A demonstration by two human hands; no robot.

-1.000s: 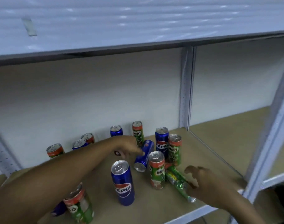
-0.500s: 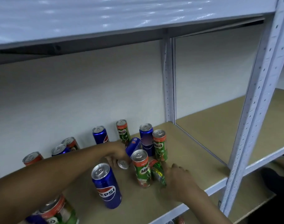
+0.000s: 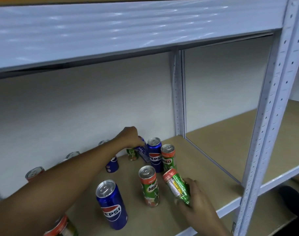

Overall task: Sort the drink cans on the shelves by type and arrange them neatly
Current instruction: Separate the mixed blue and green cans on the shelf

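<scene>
Blue Pepsi cans and green Milo cans stand mixed on the brown shelf board (image 3: 205,160). My left hand (image 3: 130,136) grips a tilted blue Pepsi can (image 3: 142,150) near the back wall, lifted off the board. My right hand (image 3: 196,200) holds a green Milo can (image 3: 176,186), tilted with its orange top up and to the left. Upright between my hands are a Pepsi can (image 3: 155,155), a Milo can (image 3: 168,157) and another Milo can (image 3: 149,185). A large Pepsi can (image 3: 112,205) stands in front.
More cans line the back wall at the left (image 3: 34,173), partly hidden by my left arm. A Milo can (image 3: 62,227) sits at the bottom edge. A white perforated upright (image 3: 271,116) stands at the right front. The neighbouring shelf bay (image 3: 247,133) lies to the right.
My left hand has raised the lying Pepsi can toward the back wall. My right hand has picked the lying Milo can off the board and tilted it up.
</scene>
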